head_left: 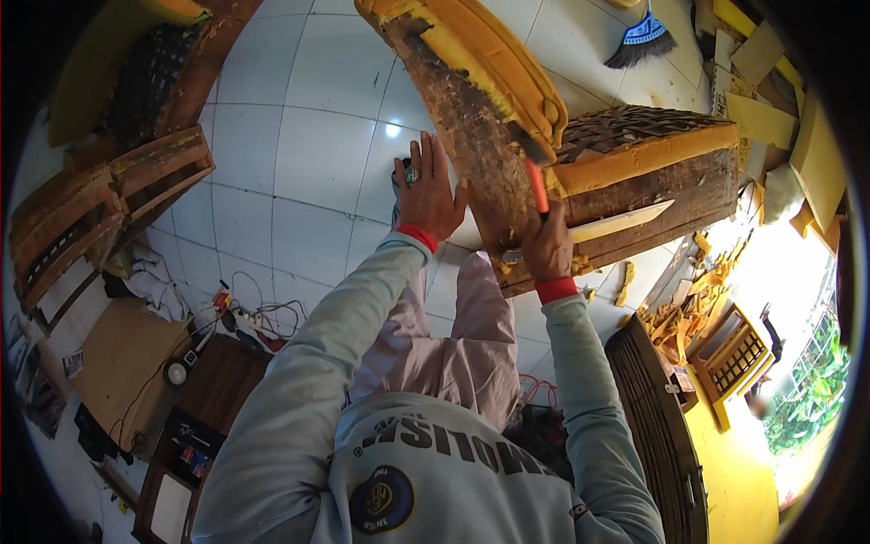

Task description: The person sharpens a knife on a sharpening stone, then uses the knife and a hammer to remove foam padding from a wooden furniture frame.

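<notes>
My left hand (430, 198) has its fingers stretched out beside the lower edge of a worn wooden panel with yellow foam on it (471, 113). Its thumb is close to that edge; whether it touches I cannot tell. My right hand (548, 243) is closed around the red handle of a tool (536, 181). The tool's dark head lies against the panel, near the thick foam edge, and its exact kind is unclear. Beside the right hand, a pale flat strip (625, 220) lies along the furniture's wooden side. Dark woven webbing (634, 127) covers the adjoining seat frame.
A blue broom (643, 38) stands on the white tiled floor (313, 145). Wooden frames (109, 204) are at the left. Cables (258, 313) and a dark cabinet (213, 390) sit lower left. Foam scraps (675, 322) pile at the right, near a yellow surface (739, 462).
</notes>
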Tool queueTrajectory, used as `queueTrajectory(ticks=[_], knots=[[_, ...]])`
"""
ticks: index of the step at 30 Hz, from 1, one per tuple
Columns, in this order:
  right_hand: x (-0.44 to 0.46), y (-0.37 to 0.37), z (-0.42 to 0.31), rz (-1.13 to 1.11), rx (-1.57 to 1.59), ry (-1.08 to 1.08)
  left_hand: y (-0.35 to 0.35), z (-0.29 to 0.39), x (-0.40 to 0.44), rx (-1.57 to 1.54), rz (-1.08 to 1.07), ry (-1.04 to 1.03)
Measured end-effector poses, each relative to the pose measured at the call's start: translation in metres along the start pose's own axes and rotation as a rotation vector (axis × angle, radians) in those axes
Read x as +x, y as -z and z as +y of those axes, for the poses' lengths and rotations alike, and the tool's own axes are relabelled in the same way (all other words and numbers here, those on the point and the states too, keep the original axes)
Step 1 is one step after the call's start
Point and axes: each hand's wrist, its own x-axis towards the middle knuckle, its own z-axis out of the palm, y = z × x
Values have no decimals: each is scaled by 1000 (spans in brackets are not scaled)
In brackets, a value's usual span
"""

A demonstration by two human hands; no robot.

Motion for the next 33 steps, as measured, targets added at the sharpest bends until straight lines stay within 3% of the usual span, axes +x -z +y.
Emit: queueTrajectory(ticks=[2, 5, 9, 13, 16, 22, 33], knots=[[10, -4, 9, -189, -177, -99, -3, 1, 8, 29, 19, -6], [2, 5, 7, 46, 47, 96, -3, 2, 15, 28, 54, 2], [1, -1, 17, -111, -138, -54, 7, 7, 41, 39, 68, -6], [-6, 19, 21, -16, 131, -36, 19, -7, 115, 141, 249, -70], [-13, 36, 17, 40, 217, -99, 15, -5, 141, 213, 274, -6], [-27, 31, 22, 79, 447, -296, -7, 59, 77, 168, 129, -133], [-56, 33, 28, 6, 374, -239, -32, 99, -1, 82, -68, -361]])
